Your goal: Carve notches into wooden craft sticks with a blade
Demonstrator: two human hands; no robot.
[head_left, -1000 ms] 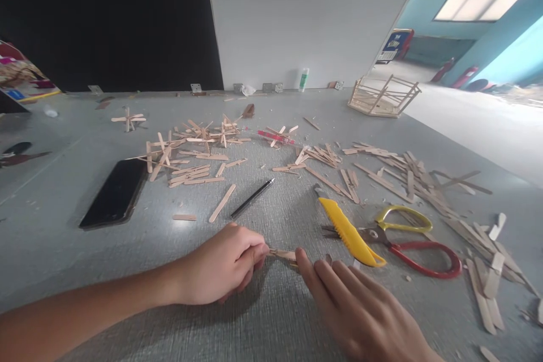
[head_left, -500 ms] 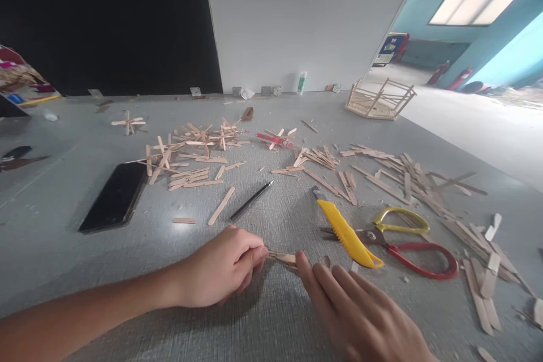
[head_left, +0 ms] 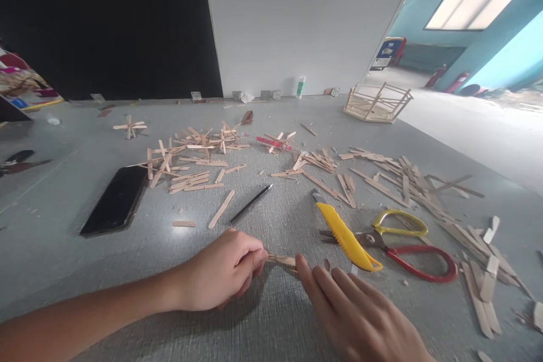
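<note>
My left hand (head_left: 223, 270) is curled, its fingertips pinching one end of a short wooden stick piece (head_left: 283, 261) low over the grey table (head_left: 63, 271). My right hand (head_left: 360, 317) lies just right of it, fingers stretched flat and together, the forefinger tip pressed on the stick's other end. A yellow utility knife (head_left: 347, 236) lies a little right of the stick, and scissors with one yellow and one red handle (head_left: 403, 248) lie beside the knife.
A black pen (head_left: 251, 203) and a black phone (head_left: 115, 199) lie beyond my left hand. Loose and glued wooden sticks (head_left: 199, 153) are scattered across the middle and right. A stick-built frame (head_left: 377, 103) and a glue bottle (head_left: 300, 87) stand at the back.
Both hands stay in place on the stick piece. The view has tipped slightly, so the table contents sit a little lower in the picture.
</note>
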